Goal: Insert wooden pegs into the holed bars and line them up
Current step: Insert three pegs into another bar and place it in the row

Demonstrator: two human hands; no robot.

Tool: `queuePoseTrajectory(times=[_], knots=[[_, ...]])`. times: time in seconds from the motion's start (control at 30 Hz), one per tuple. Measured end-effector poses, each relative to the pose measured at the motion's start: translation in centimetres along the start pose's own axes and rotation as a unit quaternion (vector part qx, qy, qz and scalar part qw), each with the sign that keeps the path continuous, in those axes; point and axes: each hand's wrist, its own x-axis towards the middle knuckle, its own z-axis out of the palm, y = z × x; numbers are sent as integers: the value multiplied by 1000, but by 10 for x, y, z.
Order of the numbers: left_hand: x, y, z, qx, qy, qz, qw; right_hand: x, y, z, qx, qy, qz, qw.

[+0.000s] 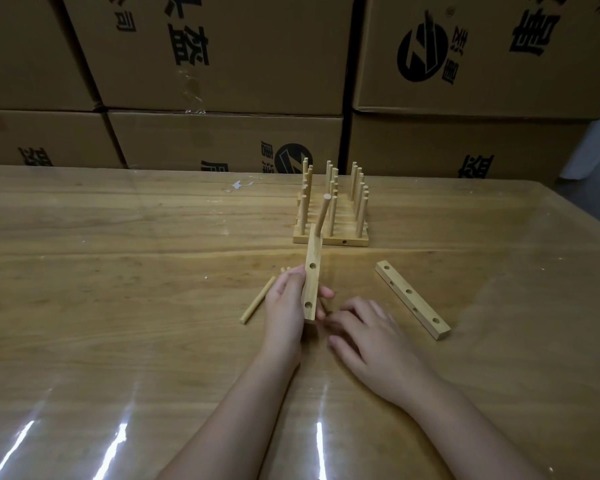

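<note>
Head view: at the left a loose peg [258, 300] lies flat on the table [118, 254], just beside your left hand [286, 306]. That hand's grip is closed round a bar [312, 271], fingers curled about its near half, and you hold it raised off the table, its far end tipped up and away from you. One peg [323, 213] stands leaning in the bar's far end, and two of its holes show bare. Behind it, finished bars [331, 239] sit side by side with their pegs upright in rows. Your right hand [364, 327] rests low over the table, fingertips near the held bar's near end; whether its grip holds anything cannot be told. Further right a spare bar [413, 299] lies flat, set at a slant. Cardboard boxes [222, 64] stand stacked beyond the table.
</note>
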Motion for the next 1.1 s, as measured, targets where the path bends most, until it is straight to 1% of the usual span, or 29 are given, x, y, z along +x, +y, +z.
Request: queuePoseTrajectory(times=[0.1, 0.17, 0.23, 0.4, 0.43, 0.5, 0.57, 0.6, 0.7, 0.77, 0.83, 1.03, 1.1], knots=[[-1, 0, 0, -13, -6, -6, 1000, 0, 2, 3, -27, -45, -9, 999], [-1, 0, 0, -13, -7, -7, 1000, 2, 2, 4, -37, -57, -10, 998], [0, 0, 0, -11, -5, -3, 1000, 2, 1, 3, -31, -38, 4, 999], [0, -1, -1, 5, -5, 4, 1000, 2, 0, 1, -12, 53, 70, 996], [0, -1, -1, 6, -5, 5, 1000, 2, 1, 0, -18, 56, 87, 994], [0, -1, 0, 6, -4, 6, 1000, 2, 3, 0, -27, 26, 103, 994], [0, -1, 0, 4, -2, 4, 1000, 3, 5, 1, -30, -14, 94, 995], [0, -1, 0, 5, -1, 4, 1000, 3, 5, 2, -35, -18, 87, 995], [0, 0, 0, 9, -2, 5, 1000, 5, 4, 2, -32, 22, 88, 995], [0, 0, 0, 8, -5, 5, 1000, 5, 4, 0, -17, 62, 103, 993], [0, 0, -1, 7, -6, 3, 1000, 4, 6, -4, -17, 86, 130, 988], [1, -1, -1, 10, -3, 4, 1000, 3, 4, -5, -2, 86, 182, 980], [1, -2, -1, 14, -1, 7, 1000, 4, 6, -5, 42, 98, 208, 972]])
